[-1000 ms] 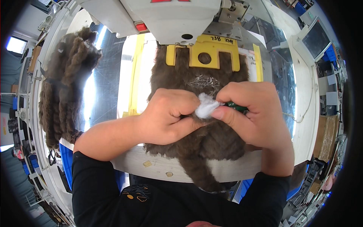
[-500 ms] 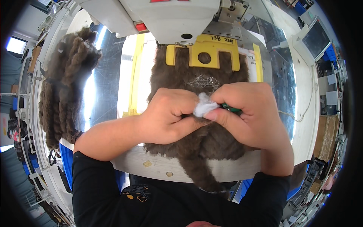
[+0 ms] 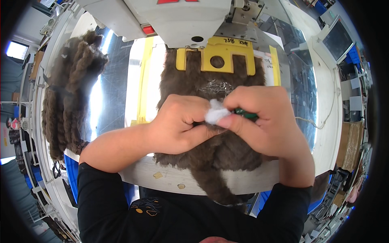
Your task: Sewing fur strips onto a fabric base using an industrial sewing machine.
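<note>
Pinching white fluff, right hand has edged toward left hand, clamped on fur.

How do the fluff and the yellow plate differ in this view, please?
The fluff is white and lumpy, while the yellow plate is flat, with a round hole. The fluff looks smaller than the plate. The right hand pinches the fluff; the plate lies over the brown fur, untouched by the hands. Both show above that fur.

Grey curtains hang beside a bright pane at far left.
</note>
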{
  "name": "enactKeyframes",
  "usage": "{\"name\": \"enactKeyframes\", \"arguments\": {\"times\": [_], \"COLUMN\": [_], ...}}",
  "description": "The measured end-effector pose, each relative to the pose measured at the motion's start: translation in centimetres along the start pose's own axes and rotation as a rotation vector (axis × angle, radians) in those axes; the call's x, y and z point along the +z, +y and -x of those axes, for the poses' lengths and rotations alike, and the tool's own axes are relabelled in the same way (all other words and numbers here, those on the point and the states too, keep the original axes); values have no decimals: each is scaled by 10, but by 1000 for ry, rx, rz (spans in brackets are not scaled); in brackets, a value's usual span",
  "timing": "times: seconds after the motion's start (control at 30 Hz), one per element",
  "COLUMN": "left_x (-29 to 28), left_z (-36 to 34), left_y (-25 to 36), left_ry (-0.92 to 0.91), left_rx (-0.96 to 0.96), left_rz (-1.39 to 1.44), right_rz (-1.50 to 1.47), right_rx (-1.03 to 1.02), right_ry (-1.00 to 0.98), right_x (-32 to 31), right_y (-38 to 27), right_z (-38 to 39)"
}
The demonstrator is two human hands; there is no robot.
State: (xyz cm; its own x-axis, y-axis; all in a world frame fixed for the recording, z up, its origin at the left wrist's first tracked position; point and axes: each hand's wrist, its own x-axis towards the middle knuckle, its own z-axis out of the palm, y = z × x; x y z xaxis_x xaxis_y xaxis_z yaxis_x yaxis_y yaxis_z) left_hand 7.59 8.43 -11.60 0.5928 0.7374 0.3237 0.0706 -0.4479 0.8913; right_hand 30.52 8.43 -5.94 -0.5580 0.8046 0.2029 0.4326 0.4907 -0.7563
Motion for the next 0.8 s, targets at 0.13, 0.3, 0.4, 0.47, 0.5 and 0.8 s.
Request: {"name": "enactKeyframes", "arguments": {"times": [0.13,0.3,0.4,0.47,0.5,0.8], "left_x": [-5,-7,-5,0,1,0], "left_z": [-2,-1,-1,0,1,-3], "left_y": [7,2,0,-3,-4,2], "left_ry": [-43,-84,-73,6,5,27], "left_rx": [-41,-20,-34,-21,-23,26], "left_rz": [-39,-58,-34,-20,-21,-106], "right_rz": [-327,-449,-435,-381,-325,-181], "right_rx": [143,286,218,242,266,213], "right_ry": [248,425,222,93,-34,497], "right_x": [-1,-11,-11,-7,-5,-17], "right_y": [10,32,17,0,-5,22], "right_z": [0,-6,-1,-2,-4,-6]}}
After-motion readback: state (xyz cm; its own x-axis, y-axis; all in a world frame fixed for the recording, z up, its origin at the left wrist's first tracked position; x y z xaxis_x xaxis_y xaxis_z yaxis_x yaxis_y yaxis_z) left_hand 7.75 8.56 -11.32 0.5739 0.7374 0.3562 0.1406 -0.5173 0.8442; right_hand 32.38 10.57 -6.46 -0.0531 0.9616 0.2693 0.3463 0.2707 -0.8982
